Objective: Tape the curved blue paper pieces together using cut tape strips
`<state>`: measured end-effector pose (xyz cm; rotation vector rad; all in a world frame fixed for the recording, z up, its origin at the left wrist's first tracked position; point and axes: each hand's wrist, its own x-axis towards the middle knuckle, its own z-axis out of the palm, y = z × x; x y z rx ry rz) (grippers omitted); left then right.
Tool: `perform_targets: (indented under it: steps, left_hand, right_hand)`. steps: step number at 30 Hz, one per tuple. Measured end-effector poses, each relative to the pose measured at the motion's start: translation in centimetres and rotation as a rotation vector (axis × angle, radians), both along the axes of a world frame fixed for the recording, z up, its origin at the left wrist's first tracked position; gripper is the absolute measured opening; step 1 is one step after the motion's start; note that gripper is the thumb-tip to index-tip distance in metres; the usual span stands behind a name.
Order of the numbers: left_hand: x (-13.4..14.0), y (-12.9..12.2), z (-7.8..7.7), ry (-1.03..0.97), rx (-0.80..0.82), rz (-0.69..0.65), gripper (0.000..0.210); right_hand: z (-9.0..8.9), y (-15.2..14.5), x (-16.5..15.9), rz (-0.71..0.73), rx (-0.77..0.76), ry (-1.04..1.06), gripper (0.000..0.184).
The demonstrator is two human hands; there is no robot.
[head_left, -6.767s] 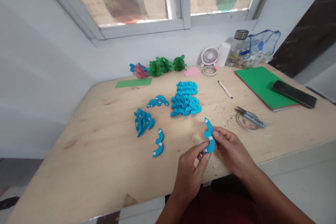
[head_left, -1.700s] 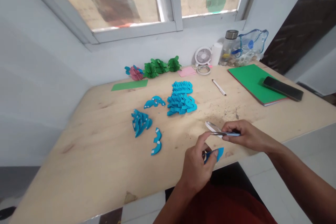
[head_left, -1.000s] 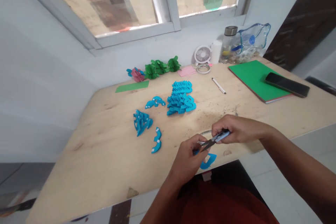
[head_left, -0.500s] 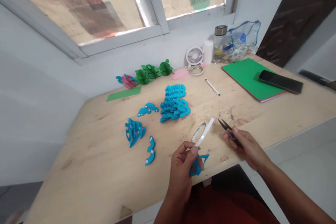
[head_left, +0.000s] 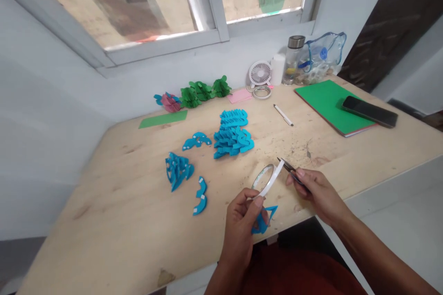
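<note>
My left hand pinches a roll of white tape, its free strip sticking up to the right. A folded blue paper piece is also in that hand, partly hidden by the fingers. My right hand grips small dark-bladed scissors, whose tips reach the end of the strip. Whether the blades have closed on it I cannot tell. Left of the hands lie a curved blue paper piece with white tape squares, a cluster of folded blue pieces and another curved group.
Stacked blue paper pieces stand mid-table. Behind are green paper shapes, a pink-and-blue one, a green strip, a small fan and a bottle. A pen, green sheets and a phone lie right.
My right hand has moved left, bringing the scissor tips to the end of the tape strip. The left hand keeps its hold, and the view has shifted slightly.
</note>
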<state>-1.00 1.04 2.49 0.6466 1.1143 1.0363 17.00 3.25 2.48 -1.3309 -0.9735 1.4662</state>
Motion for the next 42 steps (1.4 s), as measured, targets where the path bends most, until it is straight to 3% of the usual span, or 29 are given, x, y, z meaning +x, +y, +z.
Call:
perform_targets:
  steps: [15, 28, 42]
  left_hand:
    - [-1.1, 0.0, -0.2, -0.014, 0.025, 0.027, 0.034]
    - [0.0, -0.2, -0.1, -0.005, 0.021, -0.032, 0.032]
    - [0.2, -0.1, -0.2, -0.007, -0.001, 0.001, 0.033]
  right_hand:
    - [-0.1, -0.3, -0.3, -0.052, 0.040, -0.122, 0.045]
    - [0.4, -0.5, -0.3, 0.010, 0.040, -0.065, 0.047]
    - [-0.1, -0.5, 0.4, -0.073, 0.107, -0.161, 0.045]
